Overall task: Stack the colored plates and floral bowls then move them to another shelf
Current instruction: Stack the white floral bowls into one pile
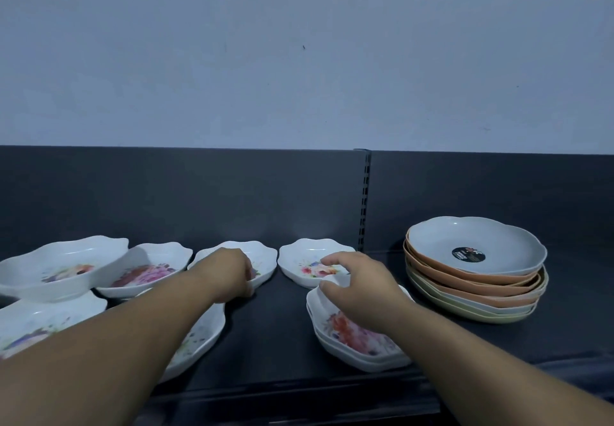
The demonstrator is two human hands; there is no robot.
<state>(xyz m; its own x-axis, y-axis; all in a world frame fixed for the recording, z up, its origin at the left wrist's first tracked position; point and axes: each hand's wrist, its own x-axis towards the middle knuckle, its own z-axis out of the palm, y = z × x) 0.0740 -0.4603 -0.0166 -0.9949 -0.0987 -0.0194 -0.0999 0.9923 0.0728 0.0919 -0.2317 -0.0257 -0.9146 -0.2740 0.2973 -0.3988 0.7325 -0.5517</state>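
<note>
Several white floral bowls lie on a dark shelf (272,332). My left hand (232,272) grips the near rim of a back-row floral bowl (262,254). My right hand (358,289) hovers with fingers spread over the far rim of a short stack of floral bowls (352,339), just in front of another single floral bowl (305,259). A stack of colored plates (475,272), grey on top with orange, white and yellow-green below, stands at the right. More floral bowls (59,266) sit at the left, one (199,339) partly under my left forearm.
A dark back panel with a slotted upright (365,199) rises behind the shelf, under a pale wall. The shelf's front edge (299,389) runs below the bowls. Bare shelf shows between the two bowl groups and right of the plates.
</note>
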